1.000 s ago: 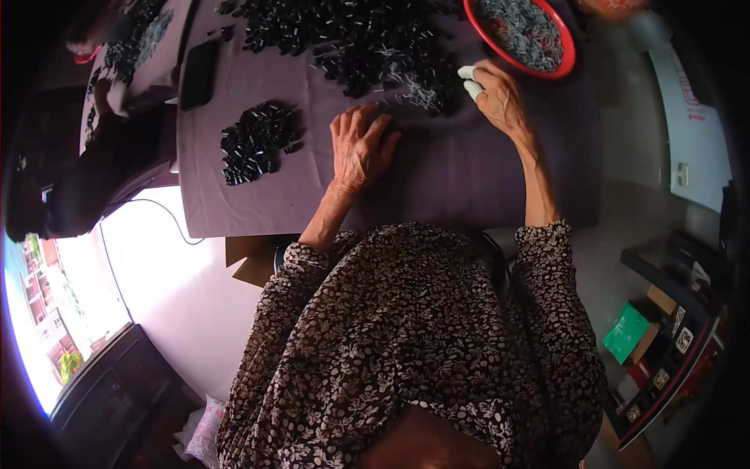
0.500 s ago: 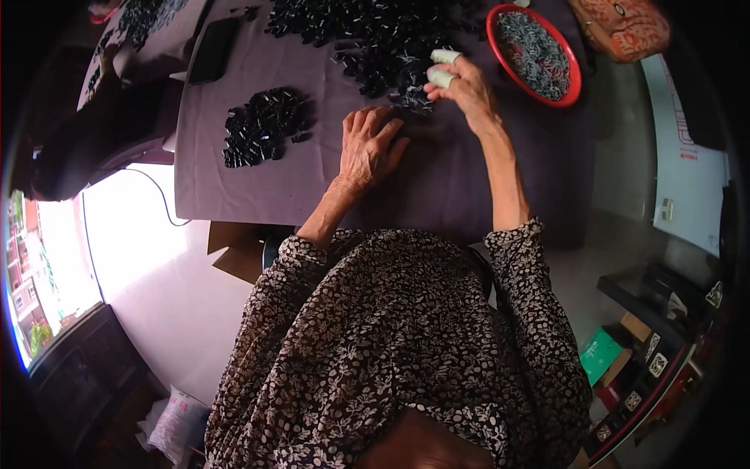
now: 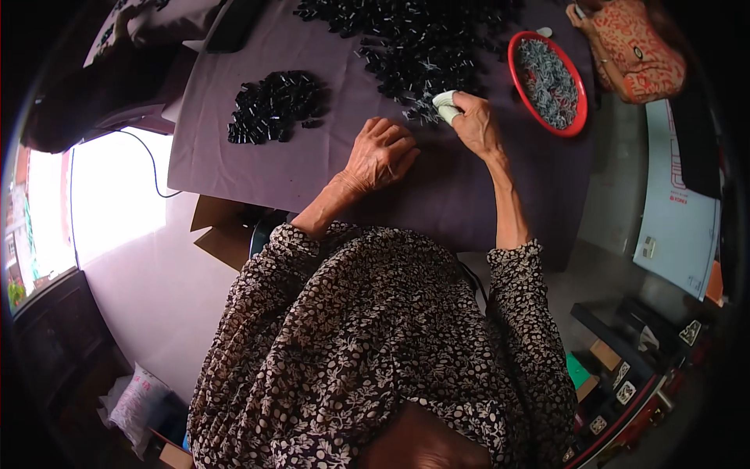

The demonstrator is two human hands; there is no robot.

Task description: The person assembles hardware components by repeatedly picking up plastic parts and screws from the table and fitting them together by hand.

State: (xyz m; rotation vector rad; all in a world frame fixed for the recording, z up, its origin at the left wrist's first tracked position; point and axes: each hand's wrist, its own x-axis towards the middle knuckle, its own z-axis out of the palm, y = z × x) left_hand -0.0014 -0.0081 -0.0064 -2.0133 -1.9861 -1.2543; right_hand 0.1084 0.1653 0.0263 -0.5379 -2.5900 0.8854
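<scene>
My right hand (image 3: 475,129) is at the near edge of a big pile of small black pieces (image 3: 422,55). White covers are on its thumb and a finger, and the tips pinch together beside a few thin grey pins (image 3: 423,115). Whatever lies between the tips is too small to make out. My left hand (image 3: 380,154) rests on the cloth nearer to me, back up, its fingers curled under and their tips hidden. A smaller heap of black pieces (image 3: 273,105) sits to the left. Many grey pins (image 3: 545,82) fill a red bowl (image 3: 580,109) on the right.
A purple-grey cloth (image 3: 223,176) covers the table. At the back left lies a dark flat object (image 3: 232,27), with another person in dark clothing (image 3: 86,109) beyond. An orange patterned bag (image 3: 641,55) is past the bowl. Below the table edge stands a cardboard box (image 3: 226,230).
The whole view has shifted. My right hand has come nearer to me, down to the grey pins, and its covered fingertips have drawn together. My left hand stays curled on the cloth.
</scene>
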